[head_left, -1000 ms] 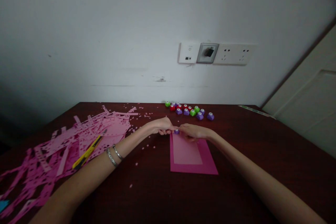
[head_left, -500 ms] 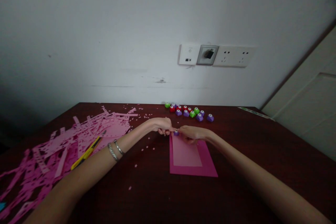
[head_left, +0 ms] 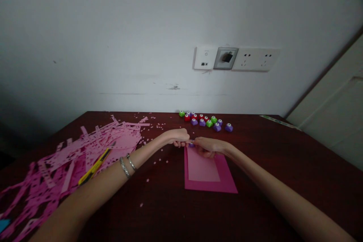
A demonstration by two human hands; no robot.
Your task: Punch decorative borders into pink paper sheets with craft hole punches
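Note:
A small purple paper punch (head_left: pixel 191 144) sits at the far left corner of a dark pink card (head_left: pixel 210 185), which carries a lighter pink sheet (head_left: pixel 202 168). My left hand (head_left: pixel 178 137) is closed with its fingertips pinched on the punch from the left; two bracelets ring that wrist. My right hand (head_left: pixel 208 146) curls over the far edge of the card and grips the same punch from the right. Both hands meet at the punch.
A cluster of green, red and purple punches (head_left: pixel 205 121) stands near the wall. A heap of punched pink paper strips (head_left: pixel 73 159) covers the table's left, with a yellow utility knife (head_left: pixel 95 166) on it. Small pink confetti dots the dark wooden table (head_left: pixel 283 159).
Both hands stay at the punch on the card's corner; the left hand's fingers have closed a little tighter. The view has shifted slightly.

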